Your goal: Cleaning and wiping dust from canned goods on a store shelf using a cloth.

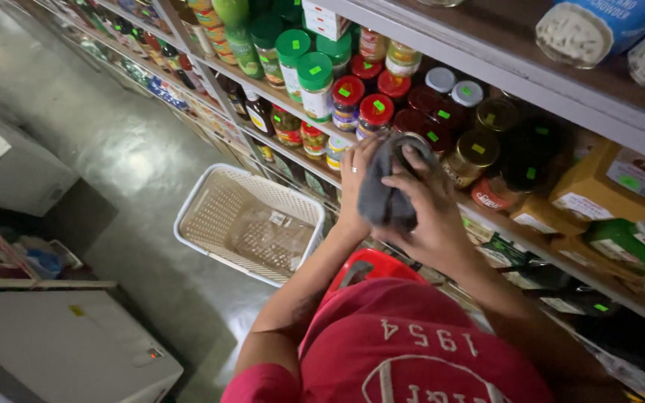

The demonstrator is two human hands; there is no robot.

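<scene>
Wiping pose — right hand (431, 216) clenched on crumpled dark grey cloth (386, 194), pressed over small jar with metal lid (410, 140) at front edge of wooden shelf (487, 216). Left hand (356, 179) steadies jar — fingers wrapped on its left side, cloth between hands. Jar upright, directly under right fingertips.

Shop aisle, shelves packed.
Green-lidded jars (315, 83) beside red-lidded jars (375, 112) on a shelf (479, 56), white plastic basket (210, 216) on the floor (128, 149), red stool (371, 267) nearby.
</scene>
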